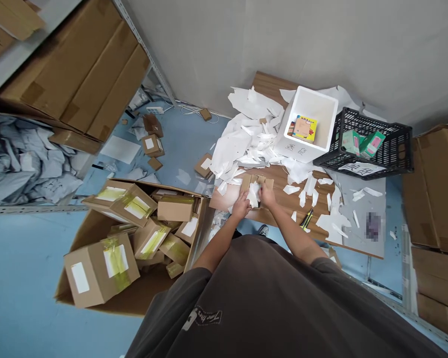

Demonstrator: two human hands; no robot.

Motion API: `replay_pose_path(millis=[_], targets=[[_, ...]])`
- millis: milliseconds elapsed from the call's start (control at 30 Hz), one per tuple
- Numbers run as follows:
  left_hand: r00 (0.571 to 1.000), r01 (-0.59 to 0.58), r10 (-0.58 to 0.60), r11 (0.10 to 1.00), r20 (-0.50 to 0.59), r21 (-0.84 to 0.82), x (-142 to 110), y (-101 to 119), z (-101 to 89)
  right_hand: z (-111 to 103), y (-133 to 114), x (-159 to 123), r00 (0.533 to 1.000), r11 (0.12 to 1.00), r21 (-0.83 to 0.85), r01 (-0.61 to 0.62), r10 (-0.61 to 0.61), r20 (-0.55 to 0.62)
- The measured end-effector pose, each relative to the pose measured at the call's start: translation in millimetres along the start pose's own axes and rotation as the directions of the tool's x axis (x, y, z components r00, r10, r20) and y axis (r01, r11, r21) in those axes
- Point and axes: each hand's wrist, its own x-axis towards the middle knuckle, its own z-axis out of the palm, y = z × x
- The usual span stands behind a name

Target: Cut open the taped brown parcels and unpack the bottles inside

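Observation:
At the front of the wooden table (242, 214) a small cardboard box (247, 180) stands with its flaps open, white paper (253, 194) bunched up inside. My left hand (241, 206) is closed on the box's left side. On the right, my right hand (267, 195) has its fingers curled in at the opening, beside the paper; whether they pinch the paper or the box wall is hard to see. A yellow and black utility knife (306, 219) lies to the right of my hands. Torn white paper scraps (233, 146) are heaped behind the box.
A white foam box (298, 151) with small packages and a black plastic crate (403, 144) with green boxes stand at the back right. Left of me, a large carton (134, 306) is full of taped parcels. Shelves with brown cartons (78, 69) flank the space.

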Motion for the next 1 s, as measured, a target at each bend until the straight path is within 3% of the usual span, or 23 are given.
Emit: replay_pose_path(millis=[133,300,433,600,833,1000], targets=[[0.999,-0.038,0.039,0.998,-0.007,0.050,3.6,5.9,-2.4,-6.8,-4.4,12.0,0.995,0.995,-0.085,-0.052,0.059,0.080],[0.991,-0.076,0.060,0.989,0.123,0.123,17.1,10.0,-2.4,-13.7,-9.8,13.8,0.985,0.986,-0.148,0.077,-0.052,0.164],[0.987,-0.094,0.077,0.989,0.145,0.118,19.4,2.2,-3.4,-17.9,-8.2,8.6,0.974,0.972,-0.189,0.137,-0.097,0.206],[0.986,-0.126,0.116,0.989,0.120,0.081,14.9,-5.1,-4.8,-8.6,-13.4,2.5,0.977,0.972,-0.196,0.131,-0.093,0.193],[0.985,-0.136,0.125,0.987,0.118,0.089,14.4,-6.5,-2.1,-8.5,-9.0,-5.6,0.999,0.989,-0.144,0.033,-0.027,0.047],[0.985,-0.140,0.131,0.988,0.116,0.067,13.6,-7.8,-2.8,-7.4,-4.9,-2.8,0.978,0.985,-0.137,0.106,-0.079,0.191]])
